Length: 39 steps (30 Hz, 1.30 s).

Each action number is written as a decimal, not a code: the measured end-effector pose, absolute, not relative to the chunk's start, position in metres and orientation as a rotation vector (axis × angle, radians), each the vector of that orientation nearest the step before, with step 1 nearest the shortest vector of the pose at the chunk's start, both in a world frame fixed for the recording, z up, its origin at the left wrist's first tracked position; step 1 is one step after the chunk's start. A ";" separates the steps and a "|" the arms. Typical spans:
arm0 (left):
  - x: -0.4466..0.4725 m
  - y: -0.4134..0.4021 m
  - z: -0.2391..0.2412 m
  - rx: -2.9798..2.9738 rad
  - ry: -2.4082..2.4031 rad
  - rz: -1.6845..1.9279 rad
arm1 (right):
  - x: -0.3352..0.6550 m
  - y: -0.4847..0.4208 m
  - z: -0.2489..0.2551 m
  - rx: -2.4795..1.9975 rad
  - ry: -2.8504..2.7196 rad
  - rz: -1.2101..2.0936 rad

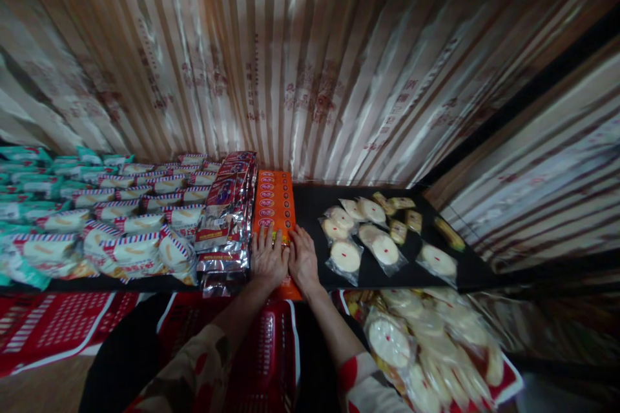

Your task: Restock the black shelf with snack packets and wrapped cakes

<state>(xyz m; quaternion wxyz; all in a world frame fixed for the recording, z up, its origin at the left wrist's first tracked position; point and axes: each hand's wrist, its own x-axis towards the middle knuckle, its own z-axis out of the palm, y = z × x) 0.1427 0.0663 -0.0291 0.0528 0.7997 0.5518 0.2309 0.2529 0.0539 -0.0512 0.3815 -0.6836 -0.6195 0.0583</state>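
Note:
My left hand (269, 258) lies flat on a stack of orange printed packets (274, 197), its fingers stretched forward. Close beside it, my right hand (303, 259) rests along the right edge of the same stack, fingers extended and the thumb side near my left hand. Just left of the stack are shiny dark red and silver foil packets (223, 213), piled in an overlapping row. What lies beneath my palms is hidden.
White snack packs (130, 251) and green packs (29, 177) fill the shelf's left. Bagged round white cakes (345, 256) and small yellowish packs (398, 231) lie right on the black shelf (310, 197). Red baskets (264, 348) stand below; one (511, 384) holds bagged cakes. Pleated sheeting (271, 77) hangs behind.

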 end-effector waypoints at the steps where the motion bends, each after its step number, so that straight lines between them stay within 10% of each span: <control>1: 0.143 0.066 -0.029 2.433 1.678 0.704 | 0.254 0.057 -0.052 -1.746 -1.564 0.163; 39: 0.143 0.074 -0.028 2.433 1.675 0.825 | 0.276 0.165 -0.029 -1.827 -1.348 0.475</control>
